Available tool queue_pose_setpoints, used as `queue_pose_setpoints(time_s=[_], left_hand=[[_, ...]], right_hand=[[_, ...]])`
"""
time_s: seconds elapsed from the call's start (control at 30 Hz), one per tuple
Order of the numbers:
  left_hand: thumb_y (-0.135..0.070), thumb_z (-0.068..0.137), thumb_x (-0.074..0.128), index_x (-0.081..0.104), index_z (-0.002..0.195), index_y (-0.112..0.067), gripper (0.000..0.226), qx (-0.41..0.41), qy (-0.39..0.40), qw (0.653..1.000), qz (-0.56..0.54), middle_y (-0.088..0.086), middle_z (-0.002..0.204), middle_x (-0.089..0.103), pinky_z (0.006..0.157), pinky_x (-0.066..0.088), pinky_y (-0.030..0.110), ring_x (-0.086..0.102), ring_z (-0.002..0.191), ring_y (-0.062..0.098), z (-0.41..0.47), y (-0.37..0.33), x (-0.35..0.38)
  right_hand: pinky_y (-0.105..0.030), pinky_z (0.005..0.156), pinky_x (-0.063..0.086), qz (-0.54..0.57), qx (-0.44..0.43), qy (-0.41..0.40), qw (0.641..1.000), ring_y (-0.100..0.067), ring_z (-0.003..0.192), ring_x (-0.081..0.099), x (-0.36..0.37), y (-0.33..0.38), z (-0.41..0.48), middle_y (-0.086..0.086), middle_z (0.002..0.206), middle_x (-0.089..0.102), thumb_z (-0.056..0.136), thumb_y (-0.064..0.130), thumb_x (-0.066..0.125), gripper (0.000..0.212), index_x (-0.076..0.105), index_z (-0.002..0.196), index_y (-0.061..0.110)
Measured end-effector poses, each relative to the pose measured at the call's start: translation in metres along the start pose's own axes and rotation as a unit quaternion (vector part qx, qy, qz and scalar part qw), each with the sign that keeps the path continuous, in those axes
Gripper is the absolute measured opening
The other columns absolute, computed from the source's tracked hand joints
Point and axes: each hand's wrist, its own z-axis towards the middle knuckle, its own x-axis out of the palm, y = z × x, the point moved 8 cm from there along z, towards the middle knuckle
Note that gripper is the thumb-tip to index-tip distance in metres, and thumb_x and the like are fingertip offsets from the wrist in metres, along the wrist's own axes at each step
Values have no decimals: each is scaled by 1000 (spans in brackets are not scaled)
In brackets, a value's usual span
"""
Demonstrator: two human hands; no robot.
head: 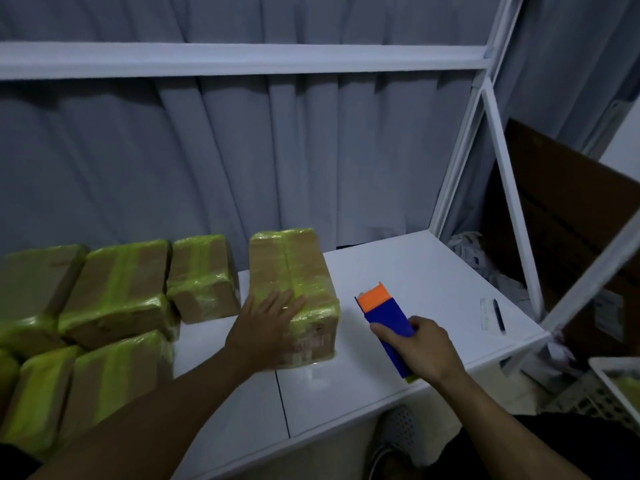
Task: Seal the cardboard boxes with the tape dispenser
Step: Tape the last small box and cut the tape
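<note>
The left hand [266, 315] lies flat with straight fingers on top of the box [294, 296], which sits on the white table [415, 271] beside other taped boxes [114, 289]. The right hand [420, 348] is curled around the blue tape dispenser [388, 320], just to the right of the box. The box looks stiff, but its shiny tape may be slippery, so holding it from the top seems best.

Taped cardboard boxes [294, 271]: at least six. Tape dispenser [384, 313]: one. Pen [498, 315]: one.
</note>
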Motion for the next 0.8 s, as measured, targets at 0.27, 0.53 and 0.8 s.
queue_pose_setpoints(time_s=[0.27,0.53,0.8], left_hand=[[-46,92,61,54,129,-44,38,-78,-137,893,-421,-30,143,41,110,30,10,31,133,-19,-76,-5,-49],[-43,95,51,68,116,-33,28,-242,-141,689,-668,-16,106,73,80,52,17,66,100,-3,-118,-4,-69],[-20,95,62,75,103,-18,16,-278,-130,582,-753,-1,93,77,68,51,16,71,88,10,-128,9,-57]], right_hand=[[-14,56,45,72,-134,82,985,-2,57,60,14,63,-54,13,68,65,83,48,80,33,63,81,21],[-18,63,48,34,-222,198,954,-7,72,65,49,99,-85,13,84,67,83,50,79,29,64,94,28],[-20,65,51,45,-220,233,946,-9,74,67,68,103,-80,11,85,69,81,44,83,30,66,97,26]])
